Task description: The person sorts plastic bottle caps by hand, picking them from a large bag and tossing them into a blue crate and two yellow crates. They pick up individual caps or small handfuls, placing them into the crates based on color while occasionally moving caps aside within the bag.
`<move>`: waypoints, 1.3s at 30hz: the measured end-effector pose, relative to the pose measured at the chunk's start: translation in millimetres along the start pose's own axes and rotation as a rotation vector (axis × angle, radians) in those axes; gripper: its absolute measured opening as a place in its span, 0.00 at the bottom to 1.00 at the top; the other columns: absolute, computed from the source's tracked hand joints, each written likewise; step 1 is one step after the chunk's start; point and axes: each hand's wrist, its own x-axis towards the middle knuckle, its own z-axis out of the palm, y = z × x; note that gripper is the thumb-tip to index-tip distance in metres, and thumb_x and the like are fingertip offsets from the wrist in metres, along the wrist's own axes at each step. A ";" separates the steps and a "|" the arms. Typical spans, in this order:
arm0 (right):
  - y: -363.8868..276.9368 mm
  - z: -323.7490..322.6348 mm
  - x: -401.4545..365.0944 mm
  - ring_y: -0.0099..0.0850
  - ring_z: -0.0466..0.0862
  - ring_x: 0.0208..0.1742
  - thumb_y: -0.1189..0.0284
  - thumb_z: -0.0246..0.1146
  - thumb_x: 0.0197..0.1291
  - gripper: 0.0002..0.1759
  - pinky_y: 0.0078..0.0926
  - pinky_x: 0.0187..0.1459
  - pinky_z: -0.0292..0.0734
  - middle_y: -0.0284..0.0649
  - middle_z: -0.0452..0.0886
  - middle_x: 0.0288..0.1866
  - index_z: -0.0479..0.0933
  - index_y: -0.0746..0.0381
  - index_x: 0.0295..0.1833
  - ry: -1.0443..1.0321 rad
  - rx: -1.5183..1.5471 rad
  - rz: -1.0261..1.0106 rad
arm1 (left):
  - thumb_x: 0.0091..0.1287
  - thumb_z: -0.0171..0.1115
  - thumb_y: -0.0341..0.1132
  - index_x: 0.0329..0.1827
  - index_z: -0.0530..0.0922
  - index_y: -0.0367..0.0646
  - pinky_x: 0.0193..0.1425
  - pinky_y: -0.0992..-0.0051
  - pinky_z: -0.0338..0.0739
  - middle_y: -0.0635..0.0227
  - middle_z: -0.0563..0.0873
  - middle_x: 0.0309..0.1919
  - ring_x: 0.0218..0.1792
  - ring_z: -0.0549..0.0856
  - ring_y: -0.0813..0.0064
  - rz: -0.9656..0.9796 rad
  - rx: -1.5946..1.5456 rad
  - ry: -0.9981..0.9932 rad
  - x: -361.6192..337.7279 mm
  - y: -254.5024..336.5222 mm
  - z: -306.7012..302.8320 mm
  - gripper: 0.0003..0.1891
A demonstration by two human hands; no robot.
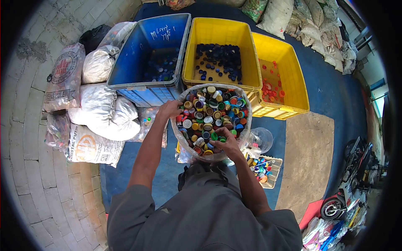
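In front of my body stands a round tub (250, 120) with a pale, sack-like lining over its rim, heaped with bottle caps (208, 120) of many colours. My left hand (169, 109) lies at the left side of this tub, its fingers curled over the lined rim and touching the outermost caps. Toward the near right of the heap is my right hand (227, 144), thumb and fingers bent around a green bottle cap (223, 139). Its fingertips partly sink among the other caps, so how firmly it grips is hard to see.
Beyond the tub stand a blue bin (146, 46), a yellow bin (222, 31) with dark caps and another yellow bin (289, 62) with red caps. Filled sacks (102, 108) crowd the left. At right are a small crate (274, 171) of caps, a clear container (263, 140) and a motorcycle (345, 192).
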 end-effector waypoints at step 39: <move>-12.8 29.6 24.4 0.44 0.76 0.64 0.95 0.44 0.40 0.40 0.40 0.66 0.75 0.51 0.74 0.59 0.62 0.70 0.67 -0.138 0.828 -0.029 | 0.63 0.48 0.30 0.51 0.75 0.35 0.62 0.59 0.71 0.55 0.81 0.49 0.52 0.79 0.59 -0.139 -2.808 -0.066 -92.7 75.5 45.3 0.16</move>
